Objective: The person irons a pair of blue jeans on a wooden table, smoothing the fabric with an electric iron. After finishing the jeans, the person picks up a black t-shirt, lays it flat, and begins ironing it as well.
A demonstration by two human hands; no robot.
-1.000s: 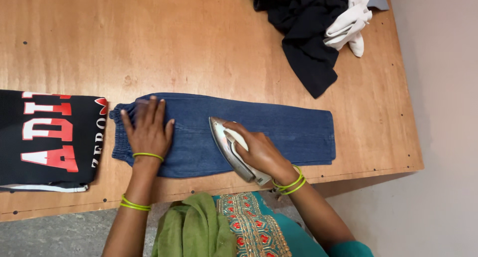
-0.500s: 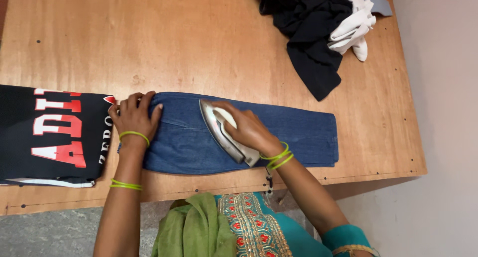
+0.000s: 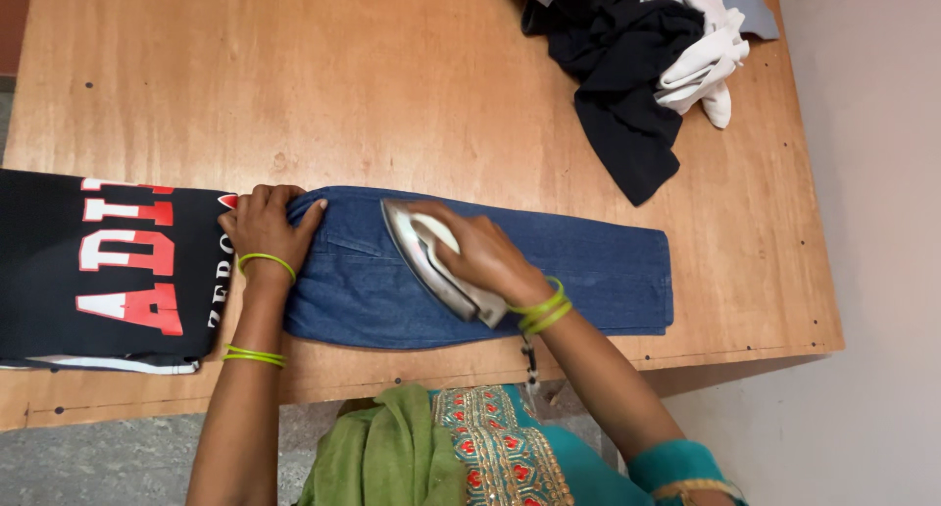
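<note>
The right hand (image 3: 487,256) was wrapped around the handle of an iron (image 3: 431,261), gripping it firmly, with the iron's metal sole flat on the jeans (image 3: 578,271) and its pointed nose aimed toward the far left. The left hand (image 3: 265,227) lay at the waistband end of the jeans, fingers curled and pressed on the cloth, pinning it to the table (image 3: 392,84); it held nothing else. Green bangles (image 3: 537,308) ringed the right wrist, and others of the same kind sat on the left wrist and forearm.

The jeans lay folded lengthwise near the table's front edge, stretched from the left hand out to the right, the hem end well short of the table's right edge. Just beside the waistband, touching or nearly touching the left hand, lay a folded black shirt (image 3: 59,271) with red and white lettering. At the far right corner sat a loose heap of clothes (image 3: 637,65), black, white and grey, well apart from the jeans. Below the table edge showed a green scarf (image 3: 382,452) and a teal embroidered garment (image 3: 500,447) on the person.
</note>
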